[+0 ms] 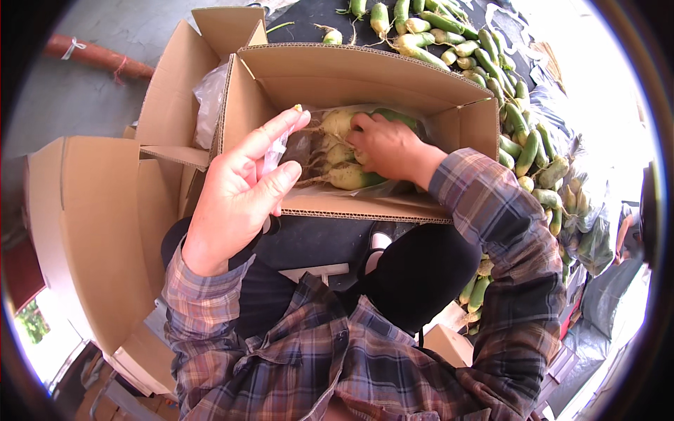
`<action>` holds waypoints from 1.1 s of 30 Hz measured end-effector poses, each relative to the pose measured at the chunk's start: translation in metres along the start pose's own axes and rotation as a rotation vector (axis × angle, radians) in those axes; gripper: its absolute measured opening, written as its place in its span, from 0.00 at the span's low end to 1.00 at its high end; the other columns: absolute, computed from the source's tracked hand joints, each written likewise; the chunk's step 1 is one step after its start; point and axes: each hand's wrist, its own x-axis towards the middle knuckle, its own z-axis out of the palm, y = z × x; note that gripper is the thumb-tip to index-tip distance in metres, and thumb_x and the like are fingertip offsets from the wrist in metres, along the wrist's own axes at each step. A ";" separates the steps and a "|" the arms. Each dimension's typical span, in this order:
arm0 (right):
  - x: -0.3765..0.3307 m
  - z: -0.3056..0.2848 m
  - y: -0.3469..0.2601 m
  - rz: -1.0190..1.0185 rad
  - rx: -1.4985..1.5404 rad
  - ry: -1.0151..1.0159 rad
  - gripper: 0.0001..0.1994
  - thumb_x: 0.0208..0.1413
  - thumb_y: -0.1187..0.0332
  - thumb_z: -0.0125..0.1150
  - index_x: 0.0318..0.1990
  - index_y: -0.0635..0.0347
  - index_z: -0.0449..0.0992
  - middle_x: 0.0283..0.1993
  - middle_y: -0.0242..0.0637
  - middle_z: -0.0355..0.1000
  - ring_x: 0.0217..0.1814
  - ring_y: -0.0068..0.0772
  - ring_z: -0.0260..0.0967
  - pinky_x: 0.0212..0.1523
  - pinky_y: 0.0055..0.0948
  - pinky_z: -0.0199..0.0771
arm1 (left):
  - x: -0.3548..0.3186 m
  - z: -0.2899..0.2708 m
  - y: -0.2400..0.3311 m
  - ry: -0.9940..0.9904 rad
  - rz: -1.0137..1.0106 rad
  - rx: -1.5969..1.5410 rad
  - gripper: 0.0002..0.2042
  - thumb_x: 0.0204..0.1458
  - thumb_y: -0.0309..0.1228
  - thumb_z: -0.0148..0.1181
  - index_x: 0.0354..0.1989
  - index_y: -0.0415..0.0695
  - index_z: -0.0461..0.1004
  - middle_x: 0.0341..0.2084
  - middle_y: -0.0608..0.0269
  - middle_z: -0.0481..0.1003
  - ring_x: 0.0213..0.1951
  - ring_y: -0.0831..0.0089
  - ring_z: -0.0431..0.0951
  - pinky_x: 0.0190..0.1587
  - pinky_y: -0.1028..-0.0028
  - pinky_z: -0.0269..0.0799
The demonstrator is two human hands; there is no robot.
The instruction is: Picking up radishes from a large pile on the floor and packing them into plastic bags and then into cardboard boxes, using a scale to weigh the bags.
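In front of me a cardboard box [365, 70] with raised flaps has a clear plastic liner inside. Several green-and-white radishes [347, 177] lie in it with their thin roots pointing left. My right hand [386, 144] reaches in from the right, its fingers curled down around a radish in the upper middle; its fingertips are partly hidden. Over the box's left end is my left hand [242, 175], its index finger and thumb stretched forward. A crumpled whitish plastic piece [274, 154] is held against its palm by the other fingers.
Many loose green radishes [484, 56] are heaped behind and right of the box. Open cardboard boxes [98, 217] stand close on the left, one with plastic inside [210, 95]. A reddish pole [98, 57] lies far left. Filled plastic bags [597, 238] stand at right.
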 end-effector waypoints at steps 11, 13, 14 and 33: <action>0.084 0.033 -0.004 0.007 0.267 0.086 0.11 0.48 0.70 0.54 0.38 0.56 0.79 0.42 0.43 0.76 0.47 0.45 0.72 0.48 0.41 0.69 | 0.007 0.009 0.001 0.028 0.006 -0.024 0.23 0.56 0.22 0.51 0.62 0.39 0.59 0.57 0.58 0.66 0.22 0.90 0.63 0.24 0.86 0.63; 0.081 0.017 -0.008 0.044 0.103 -0.013 0.10 0.49 0.70 0.53 0.36 0.55 0.80 0.41 0.41 0.77 0.47 0.43 0.73 0.48 0.42 0.70 | 0.008 0.006 0.001 0.034 0.006 -0.064 0.23 0.56 0.22 0.51 0.62 0.39 0.60 0.57 0.57 0.66 0.22 0.90 0.62 0.24 0.86 0.63; 0.080 0.012 -0.010 0.071 0.004 0.026 0.10 0.50 0.70 0.53 0.35 0.54 0.81 0.40 0.39 0.77 0.47 0.42 0.73 0.47 0.41 0.70 | 0.008 0.004 0.001 0.044 0.015 -0.103 0.23 0.56 0.23 0.51 0.61 0.39 0.60 0.57 0.56 0.66 0.22 0.90 0.62 0.23 0.87 0.62; -0.153 -0.103 0.028 0.437 0.791 0.815 0.17 0.60 0.66 0.51 0.53 0.65 0.71 0.47 0.38 0.74 0.49 0.26 0.71 0.49 0.23 0.67 | 0.026 -0.002 -0.009 0.140 0.152 0.143 0.15 0.57 0.28 0.53 0.52 0.42 0.72 0.41 0.65 0.75 0.23 0.89 0.62 0.29 0.84 0.66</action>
